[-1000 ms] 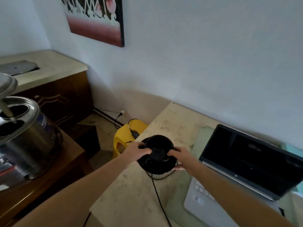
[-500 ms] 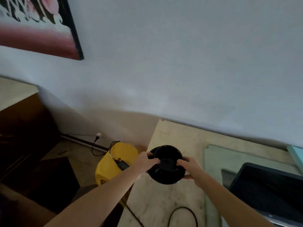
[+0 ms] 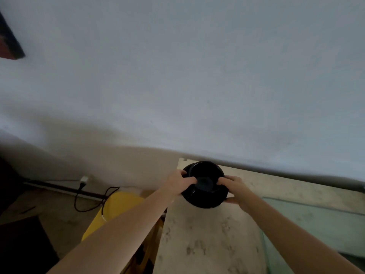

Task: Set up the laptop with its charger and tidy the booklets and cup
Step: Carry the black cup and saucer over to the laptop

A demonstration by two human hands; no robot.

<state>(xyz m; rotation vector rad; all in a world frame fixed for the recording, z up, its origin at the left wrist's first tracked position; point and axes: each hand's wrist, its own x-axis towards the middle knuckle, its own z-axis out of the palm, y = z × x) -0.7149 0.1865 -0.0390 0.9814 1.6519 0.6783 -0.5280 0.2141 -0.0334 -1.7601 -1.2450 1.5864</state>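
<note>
Most of the view is a plain pale wall (image 3: 197, 76), and everything else sits low beneath it. Taking the black cup as the landmark: the wall rises directly behind it, and the mottled beige surface (image 3: 209, 244) spreads out below and to the right of it, its far left corner just behind the cup. A pale green glass sheet (image 3: 308, 220) lies on that surface well to the right of the cup. Left of the cup and lower down, off the surface's edge, stands a yellow stool (image 3: 118, 210), partly hidden by the left forearm. A black cable (image 3: 87, 204) loops over the floor (image 3: 59, 210) further left of the cup, running up to a white plug (image 3: 84, 179) at the foot of the wall. Far up and left of the cup, a dark picture corner (image 3: 9, 46) pokes in from the frame edge.

The black cup (image 3: 204, 184) is round and dark, apparently resting on a dark saucer, though the two blur together. It is held above the far left corner of the surface; whether it touches the surface cannot be told. The left hand (image 3: 177, 183) grips its left side, fingers (image 3: 189, 181) curled over the rim. The right hand (image 3: 236, 187) clasps the right side, fingers wrapped on top and the thumb tucked beneath.
</note>
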